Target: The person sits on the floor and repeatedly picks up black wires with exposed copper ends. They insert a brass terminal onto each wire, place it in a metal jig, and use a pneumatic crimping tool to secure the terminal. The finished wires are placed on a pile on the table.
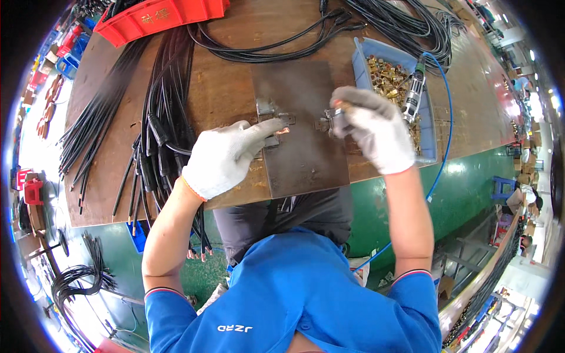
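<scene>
My gloved left hand [220, 156] is closed round a black cable [175, 148], whose bare copper end [283, 130] sticks out past the fingertips. That end is over a dark plate [306, 170], beside a metal bracket [266, 107]. My gloved right hand [379, 126], smeared by motion, is raised at the plate's right side, near a second metal bracket [322, 125]. Its thumb and fingers pinch a small brass-coloured fitting [339, 104]; the blur hides its exact shape. The two hands are apart.
To the right, a blue bin [428, 138] holds brass fittings [385, 76]; an air tool [414, 94] with a blue hose [450, 117] lies across it. Black cable bundles [170, 76] cover the table's left. Coiled cables [406, 23] and a red crate [159, 20] are at the back.
</scene>
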Demonstrator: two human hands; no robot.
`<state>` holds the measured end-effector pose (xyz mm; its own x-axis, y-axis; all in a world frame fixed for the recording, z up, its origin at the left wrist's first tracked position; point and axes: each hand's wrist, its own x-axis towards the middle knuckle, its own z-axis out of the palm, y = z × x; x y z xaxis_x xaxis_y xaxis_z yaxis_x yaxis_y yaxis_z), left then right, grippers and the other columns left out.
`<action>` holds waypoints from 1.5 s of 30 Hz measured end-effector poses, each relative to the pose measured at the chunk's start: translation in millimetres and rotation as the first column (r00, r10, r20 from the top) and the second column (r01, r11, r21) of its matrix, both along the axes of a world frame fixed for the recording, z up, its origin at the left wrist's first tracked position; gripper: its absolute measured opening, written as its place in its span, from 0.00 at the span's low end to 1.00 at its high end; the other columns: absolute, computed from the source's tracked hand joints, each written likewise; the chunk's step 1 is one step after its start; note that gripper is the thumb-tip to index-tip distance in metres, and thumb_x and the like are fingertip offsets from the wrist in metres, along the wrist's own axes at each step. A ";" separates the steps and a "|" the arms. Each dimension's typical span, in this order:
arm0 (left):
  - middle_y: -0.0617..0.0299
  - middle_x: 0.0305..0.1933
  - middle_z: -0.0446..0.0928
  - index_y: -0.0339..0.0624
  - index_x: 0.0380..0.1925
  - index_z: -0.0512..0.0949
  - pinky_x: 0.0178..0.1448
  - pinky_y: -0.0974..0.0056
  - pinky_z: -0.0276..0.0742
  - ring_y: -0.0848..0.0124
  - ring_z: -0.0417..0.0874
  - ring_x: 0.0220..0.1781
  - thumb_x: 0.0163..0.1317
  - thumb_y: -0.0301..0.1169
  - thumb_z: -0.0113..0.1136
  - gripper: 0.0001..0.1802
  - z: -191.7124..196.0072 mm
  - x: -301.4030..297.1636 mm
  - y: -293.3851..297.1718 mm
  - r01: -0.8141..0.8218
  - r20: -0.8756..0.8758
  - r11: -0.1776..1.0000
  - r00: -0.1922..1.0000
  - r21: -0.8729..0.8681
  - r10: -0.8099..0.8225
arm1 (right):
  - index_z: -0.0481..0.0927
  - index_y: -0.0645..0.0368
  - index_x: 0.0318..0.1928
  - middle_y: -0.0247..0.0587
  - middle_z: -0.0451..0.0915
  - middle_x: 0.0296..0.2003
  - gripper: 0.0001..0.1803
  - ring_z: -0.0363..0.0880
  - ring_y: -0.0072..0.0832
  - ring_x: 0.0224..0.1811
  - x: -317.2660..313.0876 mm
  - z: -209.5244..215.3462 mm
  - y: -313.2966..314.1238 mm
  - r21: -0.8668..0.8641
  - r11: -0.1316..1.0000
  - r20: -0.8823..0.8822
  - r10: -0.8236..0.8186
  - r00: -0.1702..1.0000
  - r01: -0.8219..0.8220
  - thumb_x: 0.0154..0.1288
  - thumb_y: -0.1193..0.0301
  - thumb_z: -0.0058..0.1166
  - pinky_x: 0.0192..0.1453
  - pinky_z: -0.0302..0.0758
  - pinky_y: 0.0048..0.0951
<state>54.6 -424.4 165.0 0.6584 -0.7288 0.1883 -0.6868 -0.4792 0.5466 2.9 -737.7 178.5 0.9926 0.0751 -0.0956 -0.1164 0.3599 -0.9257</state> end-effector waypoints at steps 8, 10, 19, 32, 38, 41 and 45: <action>0.48 0.33 0.81 0.48 0.66 0.83 0.43 0.52 0.82 0.49 0.86 0.37 0.67 0.19 0.59 0.27 5.4 -2.0 -2.6 -0.093 -0.023 0.986 0.996 -0.139 0.091 | 0.84 0.66 0.60 0.45 0.90 0.49 0.16 0.92 0.34 0.44 0.1 -60.1 50.0 0.478 0.877 -0.137 0.028 0.990 0.041 0.76 0.74 0.62 0.47 0.90 0.38; 0.48 0.34 0.81 0.48 0.66 0.83 0.43 0.52 0.82 0.49 0.86 0.36 0.68 0.19 0.59 0.27 4.3 -2.7 -1.5 -0.104 -0.029 0.984 0.994 -0.147 0.101 | 0.84 0.66 0.60 0.44 0.90 0.48 0.16 0.93 0.33 0.43 0.8 -57.7 55.7 0.449 0.894 -0.140 0.055 0.989 0.014 0.77 0.73 0.61 0.47 0.90 0.39; 0.49 0.34 0.81 0.50 0.67 0.83 0.43 0.53 0.82 0.50 0.86 0.36 0.68 0.19 0.60 0.28 0.9 -1.1 -4.0 -0.110 -0.008 0.982 0.994 -0.156 0.110 | 0.81 0.67 0.64 0.45 0.89 0.50 0.21 0.92 0.35 0.39 1.3 -59.4 67.2 0.384 0.923 -0.167 0.050 0.985 0.018 0.79 0.67 0.61 0.44 0.87 0.39; 0.52 0.34 0.83 0.51 0.65 0.83 0.42 0.52 0.84 0.52 0.88 0.36 0.67 0.27 0.64 0.25 -10.9 2.3 -2.7 -0.074 0.058 0.997 0.996 0.013 0.073 | 0.87 0.66 0.57 0.38 0.91 0.43 0.13 0.87 0.21 0.42 11.6 -48.1 64.0 -0.130 0.992 -0.139 -0.010 0.990 -0.008 0.78 0.71 0.62 0.48 0.83 0.27; 0.52 0.38 0.86 0.48 0.56 0.85 0.42 0.51 0.85 0.51 0.89 0.39 0.71 0.32 0.65 0.15 -30.7 5.8 0.9 -0.119 0.152 0.992 0.981 -0.043 0.124 | 0.87 0.65 0.55 0.35 0.90 0.46 0.11 0.84 0.16 0.48 19.1 -51.6 71.1 -0.345 0.935 -0.075 0.054 0.996 -0.076 0.78 0.74 0.62 0.55 0.80 0.22; 0.52 0.39 0.87 0.47 0.53 0.86 0.42 0.52 0.86 0.51 0.90 0.39 0.71 0.33 0.66 0.13 -28.9 8.3 1.7 -0.145 0.137 0.989 0.980 0.016 0.141 | 0.87 0.65 0.55 0.35 0.90 0.47 0.11 0.84 0.16 0.49 22.1 -51.8 73.4 -0.378 0.921 -0.069 0.070 0.995 -0.091 0.78 0.74 0.62 0.57 0.80 0.23; 0.52 0.39 0.87 0.46 0.51 0.87 0.42 0.52 0.86 0.52 0.90 0.39 0.71 0.35 0.66 0.12 -28.9 11.8 3.3 -0.153 0.146 0.988 0.978 0.011 0.150 | 0.87 0.66 0.55 0.35 0.90 0.47 0.11 0.85 0.17 0.49 25.8 -46.6 77.4 -0.403 0.910 -0.110 0.062 0.992 -0.102 0.78 0.74 0.62 0.57 0.80 0.23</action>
